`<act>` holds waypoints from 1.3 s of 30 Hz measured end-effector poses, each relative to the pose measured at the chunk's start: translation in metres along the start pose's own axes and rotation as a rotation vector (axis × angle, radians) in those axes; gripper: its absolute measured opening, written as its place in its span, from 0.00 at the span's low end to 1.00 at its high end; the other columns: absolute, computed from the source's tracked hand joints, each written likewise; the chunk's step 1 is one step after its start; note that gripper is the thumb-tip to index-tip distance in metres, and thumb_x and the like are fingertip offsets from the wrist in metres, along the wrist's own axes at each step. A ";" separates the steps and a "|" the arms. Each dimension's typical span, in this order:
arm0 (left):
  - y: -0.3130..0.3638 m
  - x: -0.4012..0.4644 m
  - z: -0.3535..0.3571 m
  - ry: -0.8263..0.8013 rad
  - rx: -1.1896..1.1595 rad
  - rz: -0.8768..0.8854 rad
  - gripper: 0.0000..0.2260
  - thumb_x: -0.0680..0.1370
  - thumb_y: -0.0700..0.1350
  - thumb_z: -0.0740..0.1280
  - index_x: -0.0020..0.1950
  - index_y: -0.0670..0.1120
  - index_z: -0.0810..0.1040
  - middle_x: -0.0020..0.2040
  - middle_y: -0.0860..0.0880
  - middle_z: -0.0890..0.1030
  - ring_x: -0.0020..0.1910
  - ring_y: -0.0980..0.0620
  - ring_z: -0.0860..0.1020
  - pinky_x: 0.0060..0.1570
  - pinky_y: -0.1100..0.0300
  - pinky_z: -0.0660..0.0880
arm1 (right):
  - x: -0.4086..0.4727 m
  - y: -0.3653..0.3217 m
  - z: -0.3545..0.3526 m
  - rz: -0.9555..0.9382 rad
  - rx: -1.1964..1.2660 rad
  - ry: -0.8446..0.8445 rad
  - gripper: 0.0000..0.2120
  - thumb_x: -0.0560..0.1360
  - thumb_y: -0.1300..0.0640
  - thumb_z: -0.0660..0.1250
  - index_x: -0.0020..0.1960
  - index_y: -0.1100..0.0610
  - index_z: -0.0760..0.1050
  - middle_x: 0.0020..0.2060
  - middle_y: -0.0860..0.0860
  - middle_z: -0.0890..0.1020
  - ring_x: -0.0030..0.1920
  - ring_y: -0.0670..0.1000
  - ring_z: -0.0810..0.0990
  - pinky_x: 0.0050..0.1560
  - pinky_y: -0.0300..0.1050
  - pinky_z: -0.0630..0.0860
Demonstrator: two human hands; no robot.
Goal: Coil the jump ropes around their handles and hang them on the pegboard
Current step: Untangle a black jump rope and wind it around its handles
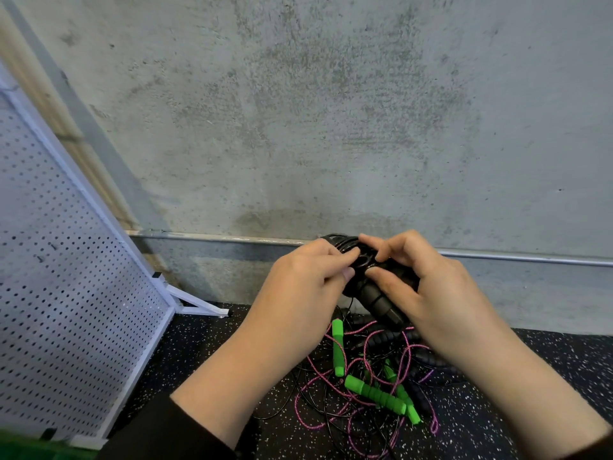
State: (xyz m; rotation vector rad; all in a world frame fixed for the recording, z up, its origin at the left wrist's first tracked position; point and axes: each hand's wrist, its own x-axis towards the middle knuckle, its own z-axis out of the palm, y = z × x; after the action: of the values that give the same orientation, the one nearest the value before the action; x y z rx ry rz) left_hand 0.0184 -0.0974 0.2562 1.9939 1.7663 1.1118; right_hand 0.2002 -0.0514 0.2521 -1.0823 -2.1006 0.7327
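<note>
While the right hand (pixel 431 290) grips the black handles (pixel 381 300), the left hand (pixel 308 280) pinches the coiled black rope (pixel 345 247). Below both hands, tangled jump ropes (pixel 371 386) lie on the floor (pixel 497 410).

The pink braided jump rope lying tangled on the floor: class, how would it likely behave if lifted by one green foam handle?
The pink braided jump rope would probably hang floppy, since it lies in loose loops. It may drag the thin black cord crossing it. The green foam handle looks ridged, so likely grippy and light.
</note>
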 end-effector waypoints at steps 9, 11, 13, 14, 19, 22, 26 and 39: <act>-0.003 0.001 0.001 -0.030 -0.123 -0.101 0.09 0.80 0.44 0.71 0.58 0.54 0.87 0.44 0.59 0.79 0.45 0.59 0.77 0.43 0.69 0.69 | -0.001 -0.001 -0.002 -0.030 -0.011 -0.020 0.05 0.77 0.49 0.65 0.52 0.42 0.71 0.62 0.24 0.75 0.61 0.30 0.76 0.58 0.29 0.71; -0.004 0.002 0.000 -0.039 -0.083 -0.057 0.09 0.80 0.43 0.71 0.58 0.53 0.87 0.43 0.58 0.79 0.47 0.57 0.77 0.46 0.65 0.71 | -0.002 -0.002 -0.002 -0.026 0.020 0.002 0.08 0.78 0.51 0.67 0.50 0.40 0.69 0.61 0.24 0.76 0.61 0.29 0.76 0.57 0.28 0.71; -0.005 0.002 0.000 -0.059 -0.088 -0.021 0.10 0.80 0.42 0.71 0.58 0.53 0.87 0.43 0.57 0.79 0.48 0.57 0.77 0.48 0.63 0.72 | -0.002 -0.002 -0.001 0.005 0.095 0.060 0.11 0.76 0.52 0.71 0.47 0.41 0.69 0.60 0.28 0.79 0.61 0.30 0.76 0.58 0.28 0.70; -0.006 0.002 0.000 -0.080 -0.114 0.000 0.10 0.80 0.42 0.71 0.56 0.54 0.87 0.44 0.57 0.78 0.47 0.57 0.77 0.48 0.63 0.72 | -0.002 -0.001 -0.001 0.028 0.128 0.096 0.09 0.75 0.52 0.72 0.45 0.42 0.71 0.59 0.31 0.81 0.61 0.30 0.77 0.59 0.29 0.71; -0.005 -0.002 0.010 -0.079 -0.063 0.086 0.10 0.80 0.43 0.68 0.54 0.54 0.87 0.44 0.58 0.77 0.44 0.58 0.77 0.45 0.63 0.72 | 0.000 0.001 0.002 0.148 0.201 0.145 0.06 0.73 0.52 0.75 0.39 0.47 0.79 0.57 0.37 0.84 0.57 0.31 0.79 0.59 0.32 0.73; -0.006 -0.001 0.010 0.005 -0.015 0.129 0.11 0.79 0.45 0.66 0.55 0.54 0.87 0.42 0.58 0.76 0.43 0.58 0.76 0.43 0.63 0.72 | -0.003 -0.004 0.001 0.169 0.294 0.155 0.05 0.73 0.54 0.75 0.39 0.48 0.82 0.54 0.37 0.85 0.56 0.33 0.81 0.62 0.37 0.74; -0.008 0.000 0.010 0.065 -0.040 0.099 0.10 0.79 0.44 0.68 0.57 0.52 0.87 0.45 0.59 0.78 0.45 0.58 0.78 0.45 0.64 0.74 | -0.003 -0.006 -0.005 0.168 0.313 0.071 0.06 0.75 0.55 0.73 0.43 0.44 0.85 0.56 0.37 0.84 0.58 0.35 0.80 0.66 0.43 0.73; -0.011 0.000 0.014 0.003 0.011 0.123 0.12 0.80 0.44 0.65 0.56 0.50 0.87 0.45 0.58 0.78 0.44 0.57 0.78 0.45 0.58 0.75 | 0.000 -0.010 0.005 0.283 0.049 -0.001 0.09 0.71 0.53 0.78 0.41 0.42 0.80 0.65 0.38 0.80 0.62 0.40 0.79 0.61 0.37 0.71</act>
State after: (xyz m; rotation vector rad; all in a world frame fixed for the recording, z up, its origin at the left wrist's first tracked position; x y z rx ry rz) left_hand 0.0202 -0.0907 0.2398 2.1336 1.6749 1.1445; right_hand 0.1922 -0.0575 0.2561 -1.3685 -1.9405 0.9120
